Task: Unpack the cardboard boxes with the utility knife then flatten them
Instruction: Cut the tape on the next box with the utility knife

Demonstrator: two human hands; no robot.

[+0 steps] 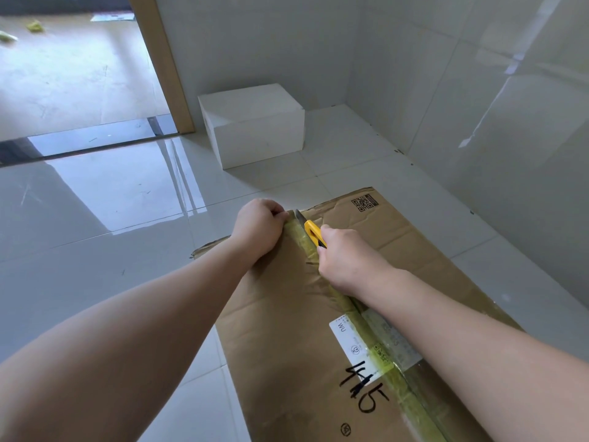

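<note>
A large brown cardboard box (pixel 287 314) lies on the tiled floor, sealed along its middle seam by a strip of greenish tape (pixel 366 333). My left hand (pixel 258 228) grips the far edge of the box at the end of the tape. My right hand (pixel 344 260) holds a yellow utility knife (pixel 314 232) with its blade out, the tip resting on the tape close to the far edge. A white shipping label (pixel 353 342) and black handwritten marks sit on the near part of the box.
A white box (pixel 255 126) stands on the floor by the back wall. Glossy tiled walls (pixel 478 122) close in at the back and right. To the left is a doorway with a wooden frame (pixel 169 65) and a dark threshold.
</note>
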